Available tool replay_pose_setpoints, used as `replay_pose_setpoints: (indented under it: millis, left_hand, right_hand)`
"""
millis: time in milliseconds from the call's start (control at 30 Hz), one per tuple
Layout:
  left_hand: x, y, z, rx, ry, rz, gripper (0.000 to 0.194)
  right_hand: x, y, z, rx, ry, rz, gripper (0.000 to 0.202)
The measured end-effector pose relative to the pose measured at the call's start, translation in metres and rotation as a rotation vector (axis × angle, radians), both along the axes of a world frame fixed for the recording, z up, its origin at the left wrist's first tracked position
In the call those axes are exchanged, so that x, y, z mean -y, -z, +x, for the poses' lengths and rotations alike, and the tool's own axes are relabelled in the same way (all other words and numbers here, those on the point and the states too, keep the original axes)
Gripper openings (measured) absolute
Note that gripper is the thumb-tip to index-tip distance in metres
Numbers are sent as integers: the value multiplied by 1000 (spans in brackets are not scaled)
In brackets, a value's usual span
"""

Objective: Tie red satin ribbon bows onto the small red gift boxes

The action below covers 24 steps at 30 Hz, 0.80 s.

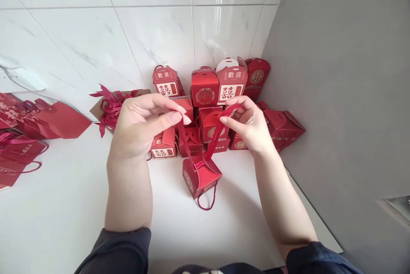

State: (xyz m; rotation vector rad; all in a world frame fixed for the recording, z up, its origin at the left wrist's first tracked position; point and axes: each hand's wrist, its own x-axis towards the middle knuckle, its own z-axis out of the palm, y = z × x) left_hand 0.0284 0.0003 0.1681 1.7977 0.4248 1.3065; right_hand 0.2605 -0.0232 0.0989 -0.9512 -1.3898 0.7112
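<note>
A small red gift box (208, 176) stands on the white tabletop, its top flaps folded together and a twisted cord handle (206, 208) drooping at its front. A red ribbon (215, 139) runs through the top of the box, with both ends rising in a V. My left hand (141, 122) pinches one end between thumb and fingertips, above and left of the box. On the other side, my right hand (246, 122) grips the other end between thumb and fingers. The fingers of both hands are closed on the ribbon.
Behind my hands, several red gift boxes (205, 88) are stacked against the tiled wall (153, 30). A bundle of red ribbons (112, 109) lies left of them. More red boxes (65, 118) sit at the far left. A grey panel (336, 94) borders the table's right side.
</note>
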Motion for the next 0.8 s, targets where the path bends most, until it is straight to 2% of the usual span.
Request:
replay_pose_setpoints:
  millis: [67,133,200,267,467,567,667,733,800]
  left_hand:
    - [4,-2,9,6,-26,3,3]
    - [10,0,19,-31,-107,0,3]
    - [15,3,27,-104,-213,7,5]
    - [18,9,34,-135,-258,23,5]
    - [13,26,36,-135,-177,-93,8]
    - [11,26,35,-142,-204,-144,7]
    - [13,20,35,-168,-255,-200,12]
    - [15,16,35,-191,-281,-228,21]
    - [17,16,35,-222,-294,-246,29]
  right_hand:
    - [0,-2,-6,-50,-7,18,39]
    - [3,-4,-15,-98,-33,35,44]
    - [7,-6,-23,-131,-71,35,51]
    - [12,-7,-30,-146,-107,26,55]
    - [18,-2,-40,-235,-251,-35,42]
    - [17,1,-40,-264,-284,-40,34]
    - [18,0,-38,-178,-248,-70,16]
    - [20,-1,-37,-100,-228,-85,29]
    - [22,-1,-38,-58,-219,-101,31]
